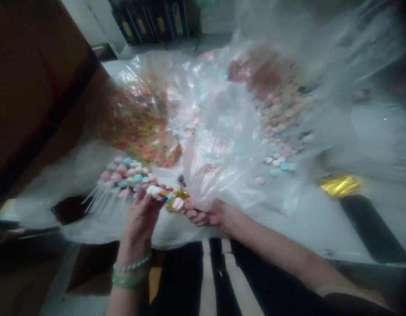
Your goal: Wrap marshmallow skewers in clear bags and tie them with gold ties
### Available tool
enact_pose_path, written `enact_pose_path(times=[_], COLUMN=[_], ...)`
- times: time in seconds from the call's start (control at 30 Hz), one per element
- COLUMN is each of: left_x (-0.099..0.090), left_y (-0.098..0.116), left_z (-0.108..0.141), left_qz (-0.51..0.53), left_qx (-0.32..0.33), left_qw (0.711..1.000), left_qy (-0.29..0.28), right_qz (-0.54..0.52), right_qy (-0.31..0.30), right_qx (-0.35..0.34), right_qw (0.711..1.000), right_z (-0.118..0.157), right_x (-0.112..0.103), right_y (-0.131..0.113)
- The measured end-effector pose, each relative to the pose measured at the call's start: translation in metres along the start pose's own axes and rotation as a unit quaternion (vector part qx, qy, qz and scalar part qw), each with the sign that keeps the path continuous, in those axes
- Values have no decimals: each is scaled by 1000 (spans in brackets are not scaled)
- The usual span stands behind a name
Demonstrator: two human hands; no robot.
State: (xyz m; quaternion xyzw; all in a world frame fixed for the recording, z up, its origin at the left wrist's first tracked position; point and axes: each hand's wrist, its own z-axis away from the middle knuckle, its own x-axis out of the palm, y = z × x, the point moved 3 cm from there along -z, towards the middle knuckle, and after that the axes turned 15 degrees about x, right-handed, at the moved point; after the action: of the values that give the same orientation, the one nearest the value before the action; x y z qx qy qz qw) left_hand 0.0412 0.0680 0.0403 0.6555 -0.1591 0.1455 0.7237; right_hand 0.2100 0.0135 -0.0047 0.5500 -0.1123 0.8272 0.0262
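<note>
My left hand (145, 213) pinches a small white and multicoloured piece (159, 193) near the table's front edge. Close to its right, my right hand (206, 214) has its fingers closed beside a pink and white piece (178, 203) with gold tinsel (180, 193) around it; what those fingers grip is too blurred to make out. Just behind my left hand lies a bunch of pastel pieces on clear sticks (125, 175). A crumpled clear plastic bag (225, 140) rises behind my right hand and touches it.
Orange and red pieces (146, 131) in clear plastic lie at the back left. Pastel discs (282, 118) spread at the back right. A gold foil bundle (340, 185) and a dark flat object (374, 228) rest at the right. A large cardboard box (34, 79) stands at the left.
</note>
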Motion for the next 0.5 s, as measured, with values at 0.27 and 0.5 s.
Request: enact_pose_path(times=[0.27,0.5], left_x=[9,12], left_y=[0,-8], left_z=[1,-1], left_qz=[53,78], left_qx=[-16,-41], left_qw=[998,996], left_qy=[-21,-15], right_qz=[22,18], right_qy=[-9,76], right_qx=[8,-47], right_qw=[1000,996], right_z=[-5,-2], right_x=[-1,1], right_y=[3,5])
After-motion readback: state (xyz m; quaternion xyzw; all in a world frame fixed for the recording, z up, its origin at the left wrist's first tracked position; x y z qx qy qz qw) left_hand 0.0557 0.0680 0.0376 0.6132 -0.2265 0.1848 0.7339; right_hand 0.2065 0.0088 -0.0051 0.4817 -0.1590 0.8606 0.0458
